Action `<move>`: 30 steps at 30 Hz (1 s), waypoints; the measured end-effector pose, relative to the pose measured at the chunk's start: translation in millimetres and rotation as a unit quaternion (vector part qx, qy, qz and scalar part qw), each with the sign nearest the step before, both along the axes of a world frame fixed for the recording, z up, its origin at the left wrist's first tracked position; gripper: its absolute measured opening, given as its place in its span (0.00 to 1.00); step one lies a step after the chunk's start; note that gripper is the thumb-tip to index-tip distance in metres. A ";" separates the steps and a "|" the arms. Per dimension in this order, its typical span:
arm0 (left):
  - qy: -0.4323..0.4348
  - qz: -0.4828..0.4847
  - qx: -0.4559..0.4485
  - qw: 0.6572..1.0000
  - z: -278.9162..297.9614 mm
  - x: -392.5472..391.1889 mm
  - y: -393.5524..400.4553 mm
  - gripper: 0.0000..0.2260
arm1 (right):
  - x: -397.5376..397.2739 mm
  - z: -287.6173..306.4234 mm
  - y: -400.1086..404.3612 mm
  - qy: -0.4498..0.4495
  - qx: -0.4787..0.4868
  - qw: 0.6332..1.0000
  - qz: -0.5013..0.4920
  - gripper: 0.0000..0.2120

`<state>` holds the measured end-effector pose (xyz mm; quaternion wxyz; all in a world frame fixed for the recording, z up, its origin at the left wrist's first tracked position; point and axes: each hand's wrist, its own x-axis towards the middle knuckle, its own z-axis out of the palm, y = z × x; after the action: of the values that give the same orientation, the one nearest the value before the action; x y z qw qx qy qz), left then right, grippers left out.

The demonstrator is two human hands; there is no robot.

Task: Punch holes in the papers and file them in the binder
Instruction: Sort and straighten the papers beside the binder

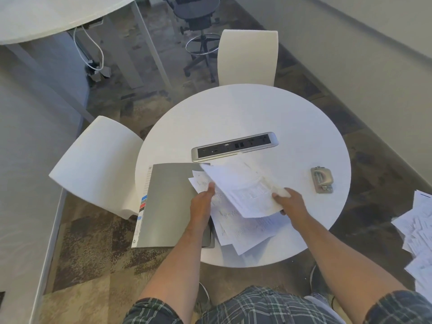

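Observation:
A grey binder point(168, 202) lies shut on the left part of the round white table point(245, 108), with coloured tabs along its left edge. Loose printed papers point(247, 228) fan out to its right, partly over the binder's corner. My right hand point(288, 201) grips a lifted stack of sheets point(243, 188) at its near right edge. My left hand point(202, 202) rests on the papers beside the binder, its fingers touching the stack's left side. A metal hole punch point(322, 180) stands on the table to the right, apart from both hands.
A power and socket strip point(235, 146) is set into the table's middle. Two white chairs point(247, 57) point(98, 164) stand at the far side and left. More papers point(418, 232) lie on the floor at the right edge. An office chair point(198, 24) stands beyond.

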<state>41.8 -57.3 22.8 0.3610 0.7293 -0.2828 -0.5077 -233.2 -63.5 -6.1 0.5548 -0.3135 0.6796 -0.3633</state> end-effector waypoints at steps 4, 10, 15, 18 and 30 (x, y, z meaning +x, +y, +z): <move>-0.015 -0.024 -0.037 0.999 -2.4 -5.8 1.5 0.12 | 9.0 -6.0 10.0 0.050 0.055 0.982 0.176 0.12; 0.022 -0.024 -0.048 0.998 5.6 -5.7 5.1 0.10 | 4.1 -1.4 13.6 0.126 0.077 0.941 0.305 0.17; 0.115 -0.046 -0.043 0.991 28.8 2.8 -0.6 0.13 | -3.9 16.6 9.6 0.039 0.023 0.979 0.198 0.24; 0.145 -0.090 -0.049 0.984 29.5 8.6 -6.9 0.18 | -2.0 21.7 3.9 -0.018 -0.003 0.982 0.185 0.27; 0.200 -0.076 -0.061 0.975 56.1 -10.4 -10.8 0.39 | -0.8 71.9 -18.7 -0.160 -0.097 0.975 0.118 0.21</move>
<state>31.4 -68.2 78.9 0.4145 0.5660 -0.2903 -0.6508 -233.9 -82.3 65.8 0.6627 -0.3818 0.5014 -0.4046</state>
